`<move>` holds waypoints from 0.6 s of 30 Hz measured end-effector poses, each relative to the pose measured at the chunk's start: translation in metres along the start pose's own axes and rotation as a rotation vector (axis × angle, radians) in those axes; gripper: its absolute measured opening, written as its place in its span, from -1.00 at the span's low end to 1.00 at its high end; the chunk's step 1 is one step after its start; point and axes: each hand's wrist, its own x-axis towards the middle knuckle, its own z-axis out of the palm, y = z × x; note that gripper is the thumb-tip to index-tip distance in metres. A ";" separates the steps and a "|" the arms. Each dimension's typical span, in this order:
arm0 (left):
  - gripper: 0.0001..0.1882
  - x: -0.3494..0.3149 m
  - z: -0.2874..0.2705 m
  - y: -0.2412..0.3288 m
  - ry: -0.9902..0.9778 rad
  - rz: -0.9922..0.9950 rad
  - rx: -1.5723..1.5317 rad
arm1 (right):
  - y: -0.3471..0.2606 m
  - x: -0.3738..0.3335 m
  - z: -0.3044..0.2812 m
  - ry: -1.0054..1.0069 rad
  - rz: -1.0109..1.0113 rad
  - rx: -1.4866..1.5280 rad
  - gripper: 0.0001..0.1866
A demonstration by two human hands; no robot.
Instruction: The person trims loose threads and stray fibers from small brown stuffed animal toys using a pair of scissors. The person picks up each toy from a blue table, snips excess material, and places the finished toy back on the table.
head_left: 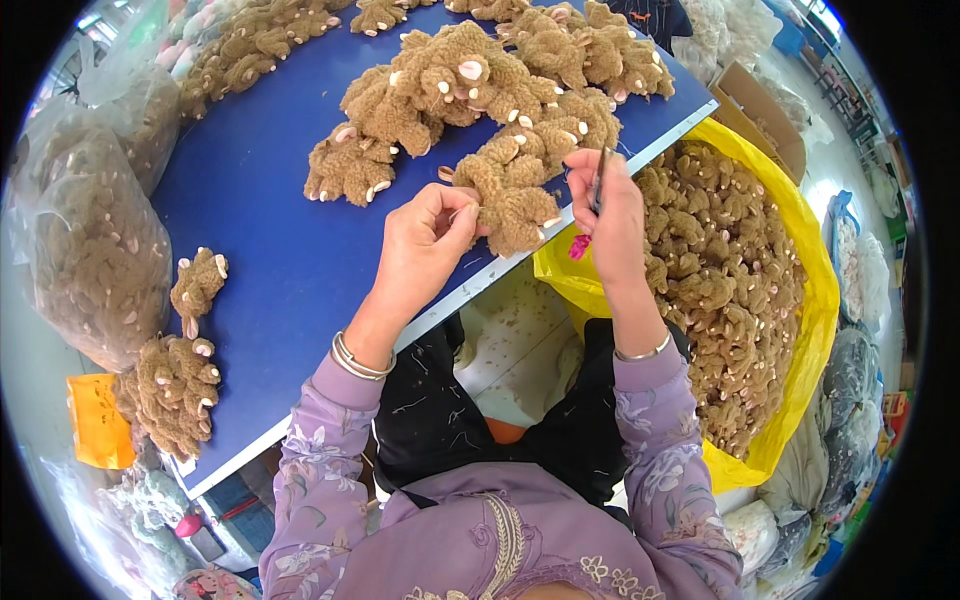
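My left hand [428, 240] pinches the near edge of a brown fleecy plush piece [510, 195] with small white and pink tips. This piece lies by the table's front edge, against other plush pieces. Just right of it, over the edge, my right hand [614, 215] is closed around small dark scissors [599, 185], their metal end pointing up. A bright pink bit [580, 247] shows below that hand's fingers; what it belongs to is unclear. Beyond both hands, a heap of similar plush pieces [440, 85] lies on the blue table [270, 280].
A yellow sack [818, 330] full of brown plush pieces stands to the right of my legs. More plush pieces [175, 390] lie at the table's left end, beside a clear plastic bag [90, 220] of them. A cardboard box [757, 110] stands behind the sack.
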 end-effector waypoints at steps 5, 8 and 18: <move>-0.88 0.000 0.005 -0.001 -0.004 0.009 0.081 | -0.021 -0.024 0.015 -0.436 0.514 0.111 -0.64; -0.87 0.000 0.004 0.000 -0.016 0.009 0.070 | -0.008 -0.027 0.021 -0.533 0.648 0.122 -0.58; -0.91 0.000 0.003 -0.005 -0.008 0.055 0.066 | 0.000 -0.021 0.024 -0.423 0.793 0.167 -0.56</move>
